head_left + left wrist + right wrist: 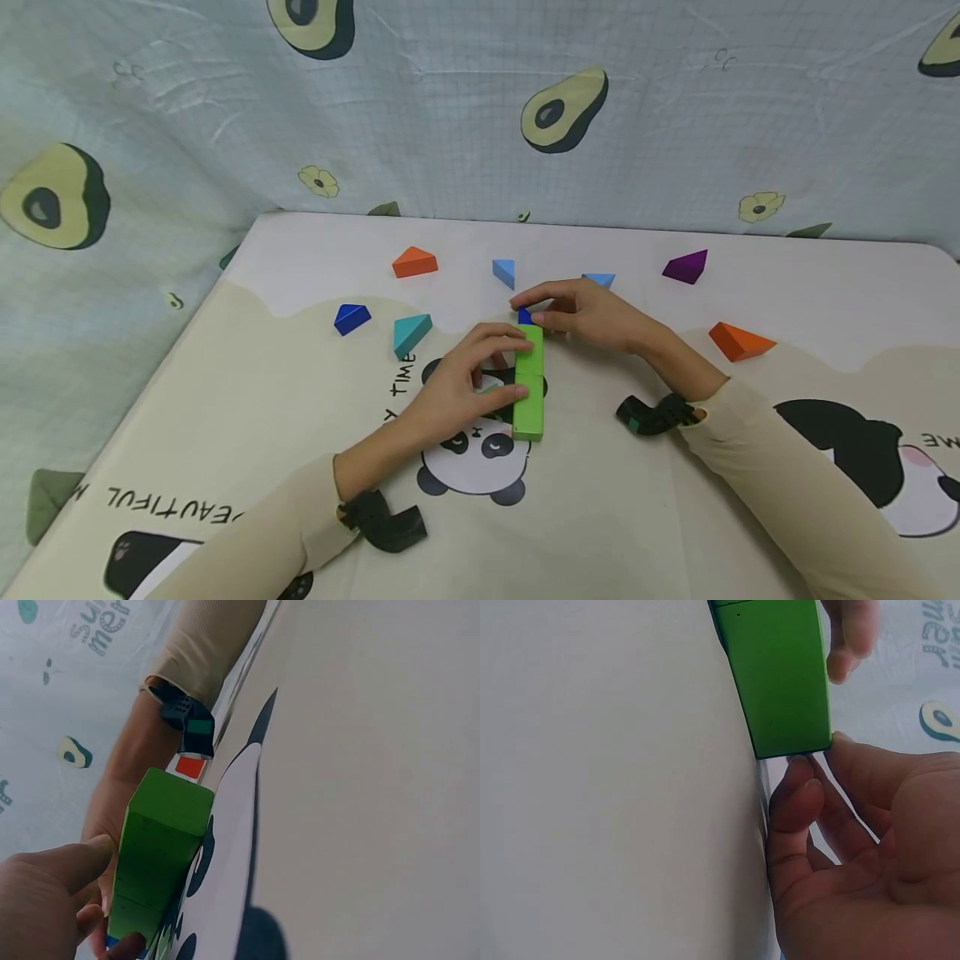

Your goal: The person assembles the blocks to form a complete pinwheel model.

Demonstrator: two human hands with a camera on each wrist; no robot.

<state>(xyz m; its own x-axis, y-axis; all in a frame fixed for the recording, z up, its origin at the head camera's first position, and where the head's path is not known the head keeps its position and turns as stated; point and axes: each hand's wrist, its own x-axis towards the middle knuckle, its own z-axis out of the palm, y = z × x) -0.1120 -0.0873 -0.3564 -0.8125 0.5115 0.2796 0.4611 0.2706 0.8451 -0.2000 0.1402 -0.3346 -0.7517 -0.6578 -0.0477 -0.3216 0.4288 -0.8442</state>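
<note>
Two green rectangular blocks lie end to end in a row over the panda print. My left hand is at their left side, with the thumb on the nearer block and the fingertips on the farther one; in the left wrist view the thumb rests along the top edge. At the row's far end, my right hand pinches a small dark blue triangular block between thumb and fingers. In the right wrist view those fingertips meet right at the green end face, and the blue block is hidden there.
Triangular blocks lie around: orange, dark blue and teal to the left, light blue behind, another light blue partly behind the right hand, purple and orange to the right. An avocado-print curtain hangs beyond the table.
</note>
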